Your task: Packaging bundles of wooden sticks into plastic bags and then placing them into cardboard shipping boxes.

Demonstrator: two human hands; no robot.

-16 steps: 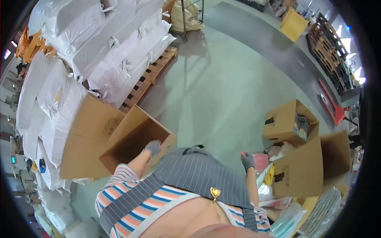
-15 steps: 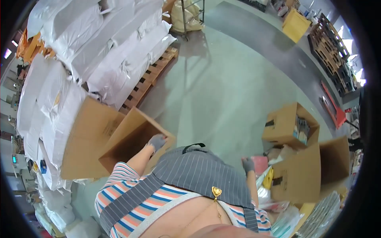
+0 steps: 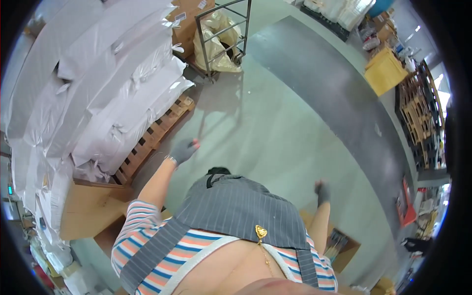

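Apron (image 3: 241, 211), grey with pale pinstripes, worn over a striped top; a small gold pendant hangs at its lower hem, nearest the camera.

Left hand (image 3: 184, 150), in a grey glove with reddish fingertips, raised out from the body over the floor. Grip holds nothing; fingers loosely curled, neither fisted nor spread. It hangs just beside the corner of the wooden pallet (image 3: 152, 137), the nearest thing to it, but apart from it.

Right hand (image 3: 322, 191), same grey glove, blurred. It appears to carry nothing; whether the grip is open or closed cannot be told from the blur. It sits above an open cardboard box (image 3: 339, 243) on the floor at the person's right side, not touching it.

Flattened cardboard (image 3: 91, 211), brown, lying low at the left against the foot of the sack stack, likely set there to keep the walkway free.

White sacks (image 3: 98, 93), plastic-wrapped, stacked in layers on the pallet, which lifts them off the floor and probably allows handling as one load.

Floor (image 3: 275, 128), pale green concrete, with a darker grey lane curving across its far side.

Metal-frame cart (image 3: 223, 37), farther off, holding crumpled tan bags; brown cartons behind it.

Far right: a yellow bin (image 3: 386, 73) and stacked dark pallets (image 3: 418, 118) ranged along the lane's edge.
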